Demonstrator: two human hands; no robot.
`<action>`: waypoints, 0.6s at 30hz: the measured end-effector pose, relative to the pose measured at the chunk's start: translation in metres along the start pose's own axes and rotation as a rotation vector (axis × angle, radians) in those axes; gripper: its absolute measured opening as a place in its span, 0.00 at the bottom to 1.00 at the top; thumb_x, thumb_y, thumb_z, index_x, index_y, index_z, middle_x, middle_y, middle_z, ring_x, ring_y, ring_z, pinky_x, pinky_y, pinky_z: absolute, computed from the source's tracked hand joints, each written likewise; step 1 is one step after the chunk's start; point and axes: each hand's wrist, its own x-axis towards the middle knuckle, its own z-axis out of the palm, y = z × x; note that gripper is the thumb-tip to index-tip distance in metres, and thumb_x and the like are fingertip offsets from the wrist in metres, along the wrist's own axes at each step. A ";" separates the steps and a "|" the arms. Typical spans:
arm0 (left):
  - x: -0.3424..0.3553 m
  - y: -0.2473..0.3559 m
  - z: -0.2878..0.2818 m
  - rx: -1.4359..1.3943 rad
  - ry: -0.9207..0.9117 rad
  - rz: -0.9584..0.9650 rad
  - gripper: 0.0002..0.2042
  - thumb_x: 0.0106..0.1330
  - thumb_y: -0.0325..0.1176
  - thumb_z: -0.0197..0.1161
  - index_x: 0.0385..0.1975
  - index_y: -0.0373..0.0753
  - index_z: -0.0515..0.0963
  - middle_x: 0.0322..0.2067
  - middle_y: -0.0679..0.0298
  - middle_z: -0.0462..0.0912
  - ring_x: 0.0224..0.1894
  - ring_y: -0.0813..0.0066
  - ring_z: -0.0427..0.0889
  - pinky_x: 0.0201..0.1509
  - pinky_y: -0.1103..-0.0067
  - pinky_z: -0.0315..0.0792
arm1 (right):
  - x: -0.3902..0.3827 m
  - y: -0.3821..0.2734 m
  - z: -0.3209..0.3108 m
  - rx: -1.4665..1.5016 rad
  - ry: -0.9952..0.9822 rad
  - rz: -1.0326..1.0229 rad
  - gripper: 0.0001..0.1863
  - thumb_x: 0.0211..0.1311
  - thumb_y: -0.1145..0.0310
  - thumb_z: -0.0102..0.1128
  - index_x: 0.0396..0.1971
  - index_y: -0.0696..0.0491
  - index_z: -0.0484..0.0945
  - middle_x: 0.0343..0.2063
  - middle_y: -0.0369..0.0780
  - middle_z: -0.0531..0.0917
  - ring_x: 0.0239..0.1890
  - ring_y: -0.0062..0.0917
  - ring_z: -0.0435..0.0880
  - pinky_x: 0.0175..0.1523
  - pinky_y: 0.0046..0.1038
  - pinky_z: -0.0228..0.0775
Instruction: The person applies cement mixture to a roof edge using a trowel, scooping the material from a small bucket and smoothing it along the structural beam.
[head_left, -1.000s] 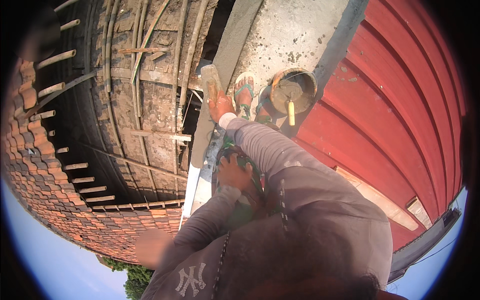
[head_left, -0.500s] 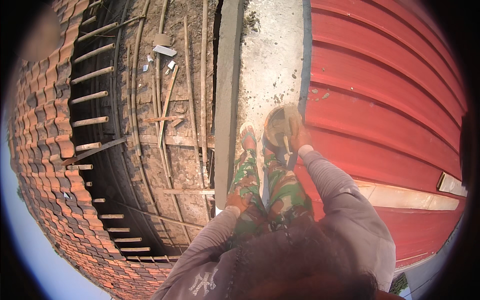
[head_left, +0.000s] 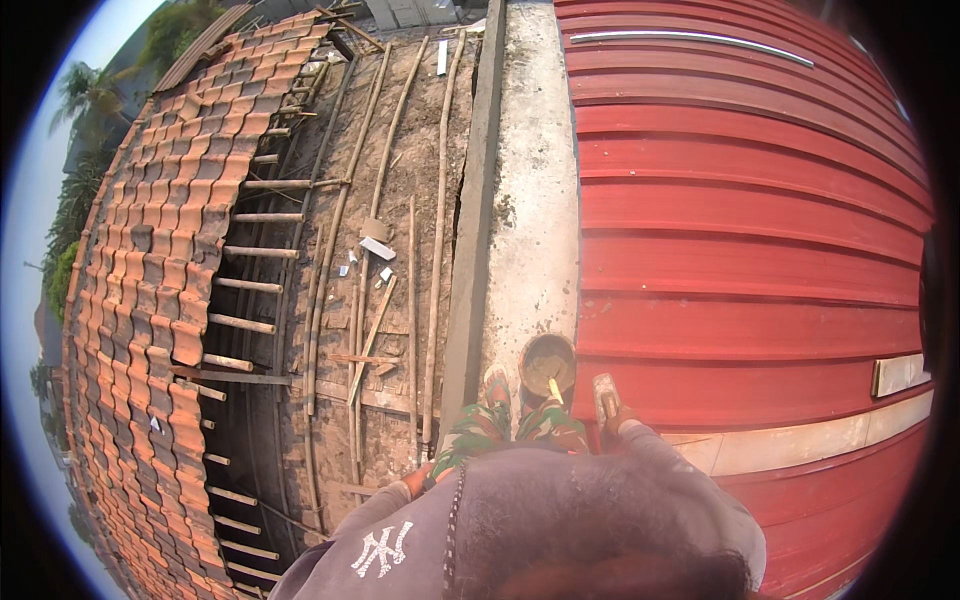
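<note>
Beside the bucket, over the edge of the red roof, my right hand (head_left: 621, 420) is closed around a mortar-smeared plastering float (head_left: 606, 395). A round bucket (head_left: 525, 372) with grey mortar (head_left: 545, 366) in it stands on the pale concrete ledge, just ahead of my legs. From the bucket sticks out a yellowish tool handle (head_left: 555, 390); the rest of that tool cannot be made out. My left hand (head_left: 417, 479) rests against my left leg in camouflage trousers (head_left: 470, 436), holding nothing that I can see, its fingers partly hidden.
Along the ledge's left runs a raised grey mortar-faced wall (head_left: 482, 200). Beyond it lies a lower drop with bamboo poles (head_left: 440, 220) and scraps, then an orange tiled roof (head_left: 150, 270). Red metal roofing (head_left: 740, 260) with ribs spreads to the right, a pale board (head_left: 800, 440) lying on it.
My right hand has drawn the float from over the bucket to the bucket's right. The view has tilted up, showing more of the ledge ahead. My left hand stays by my leg.
</note>
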 end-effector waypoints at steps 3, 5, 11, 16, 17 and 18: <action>0.039 0.029 0.006 -0.649 -0.087 0.184 0.25 0.80 0.51 0.47 0.65 0.39 0.75 0.58 0.55 0.83 0.59 0.64 0.81 0.62 0.67 0.76 | -0.010 0.034 0.010 -0.057 -0.088 0.043 0.32 0.55 0.56 0.69 0.58 0.56 0.80 0.58 0.54 0.81 0.60 0.45 0.82 0.63 0.40 0.77; 0.048 0.082 0.009 -0.962 -0.083 0.092 0.21 0.79 0.47 0.51 0.60 0.38 0.77 0.53 0.55 0.86 0.51 0.64 0.86 0.58 0.69 0.81 | -0.019 0.045 0.005 -0.035 -0.090 0.030 0.31 0.55 0.56 0.69 0.57 0.57 0.81 0.57 0.54 0.82 0.60 0.45 0.82 0.63 0.40 0.77; 0.012 0.218 -0.012 -0.437 0.239 0.198 0.23 0.71 0.51 0.64 0.53 0.38 0.81 0.41 0.62 0.88 0.43 0.63 0.87 0.45 0.69 0.79 | -0.042 0.056 -0.028 -0.033 -0.026 -0.018 0.30 0.54 0.55 0.69 0.54 0.58 0.83 0.56 0.55 0.83 0.60 0.45 0.83 0.63 0.40 0.77; -0.056 0.358 -0.016 -0.459 0.292 0.454 0.14 0.68 0.44 0.70 0.32 0.38 0.81 0.31 0.67 0.86 0.36 0.77 0.85 0.38 0.80 0.74 | -0.044 0.065 -0.028 0.049 0.121 -0.006 0.29 0.53 0.54 0.69 0.51 0.59 0.84 0.53 0.56 0.84 0.59 0.45 0.83 0.63 0.39 0.77; -0.062 0.381 -0.019 -0.458 0.301 0.572 0.13 0.67 0.41 0.71 0.29 0.39 0.81 0.29 0.67 0.85 0.34 0.79 0.82 0.37 0.80 0.73 | -0.040 0.067 -0.025 0.098 0.185 -0.001 0.29 0.53 0.54 0.70 0.50 0.59 0.85 0.52 0.56 0.84 0.59 0.45 0.83 0.63 0.39 0.77; -0.067 0.404 -0.020 -0.456 0.299 0.692 0.12 0.67 0.39 0.72 0.27 0.39 0.81 0.28 0.66 0.85 0.31 0.81 0.79 0.36 0.81 0.71 | -0.036 0.076 -0.025 0.147 0.256 0.011 0.29 0.52 0.53 0.70 0.48 0.60 0.86 0.51 0.57 0.85 0.58 0.45 0.84 0.63 0.39 0.77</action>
